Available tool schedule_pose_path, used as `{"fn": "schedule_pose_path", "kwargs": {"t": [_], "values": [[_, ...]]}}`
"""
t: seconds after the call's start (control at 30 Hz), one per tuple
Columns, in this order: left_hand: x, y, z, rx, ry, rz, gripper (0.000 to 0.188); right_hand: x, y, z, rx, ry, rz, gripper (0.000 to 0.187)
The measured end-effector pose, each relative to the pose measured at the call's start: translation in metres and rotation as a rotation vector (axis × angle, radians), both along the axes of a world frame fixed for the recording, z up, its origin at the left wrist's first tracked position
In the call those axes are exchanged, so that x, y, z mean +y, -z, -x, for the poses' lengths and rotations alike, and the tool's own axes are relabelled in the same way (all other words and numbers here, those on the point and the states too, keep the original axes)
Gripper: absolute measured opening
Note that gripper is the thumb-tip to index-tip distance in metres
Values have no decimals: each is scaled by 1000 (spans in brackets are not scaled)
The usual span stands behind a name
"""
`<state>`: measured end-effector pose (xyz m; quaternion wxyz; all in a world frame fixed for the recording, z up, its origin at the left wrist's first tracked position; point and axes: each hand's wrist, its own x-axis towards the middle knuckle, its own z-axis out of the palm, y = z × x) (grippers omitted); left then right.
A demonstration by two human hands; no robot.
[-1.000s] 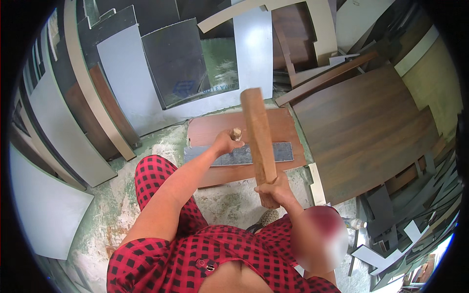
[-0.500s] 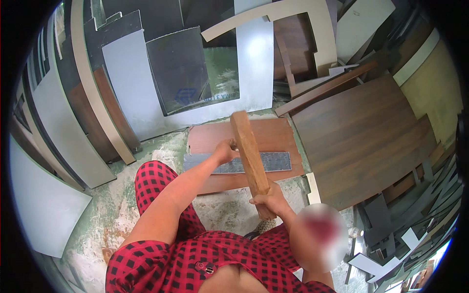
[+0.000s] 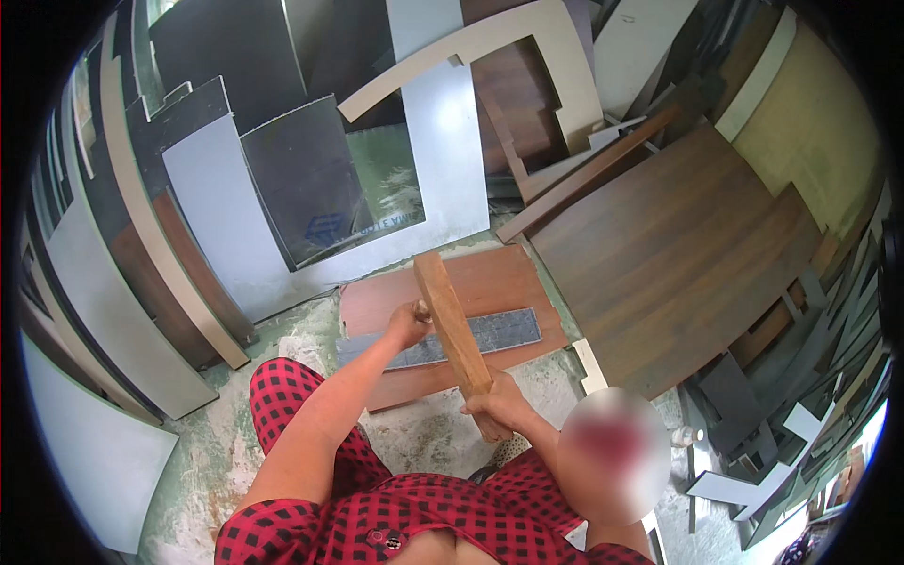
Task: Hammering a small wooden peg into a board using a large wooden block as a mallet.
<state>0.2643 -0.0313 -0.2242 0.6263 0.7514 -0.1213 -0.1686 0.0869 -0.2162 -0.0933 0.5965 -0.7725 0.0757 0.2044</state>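
A thick brown wooden block slants upright in front of me, its far end tipped to the left. My right hand is wrapped round its near end. Beside the block's far left side, my left hand is closed, with a small pale bit showing at the fingertips that I cannot make out. Beneath both hands a reddish-brown board lies on the floor. Across it rests a grey-blue rectangular strip, partly hidden by the block and my left hand.
White and dark panels lean ahead, one with a large cut-out. A wide dark-brown board slopes at the right, with off-cuts piled beyond it. Curved sheets stand at the left. The floor is stained and whitish.
The view has shifted, so the board, panels and hands sit lower and further left in the picture. The right hand keeps its hold on the block, and the left stays closed beside it.
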Motion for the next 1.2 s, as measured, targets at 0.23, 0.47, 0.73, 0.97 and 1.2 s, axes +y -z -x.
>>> {"fn": "schedule_pose_path", "kwargs": {"t": [0.23, 0.47, 0.73, 0.97, 1.2], "values": [[-21, -47, 14, -11, -35, -84, 25, -2, -21, 5, -201, 114, -60, 53], [7, 15, -8, -634, 30, -401, 18, 3, 6, -2, -46, -100, 103, 59], [-4, -22, 5, -162, 15, -220, 28, 12, -22, 5, -323, 82, -1, 61], [-7, -14, 5, -168, -77, -200, 31, -1, 0, 1, -64, -55, 51, 55], [-12, -41, 15, 30, -98, -62, 28, 6, -18, 7, -308, 100, 23, 59]]}}
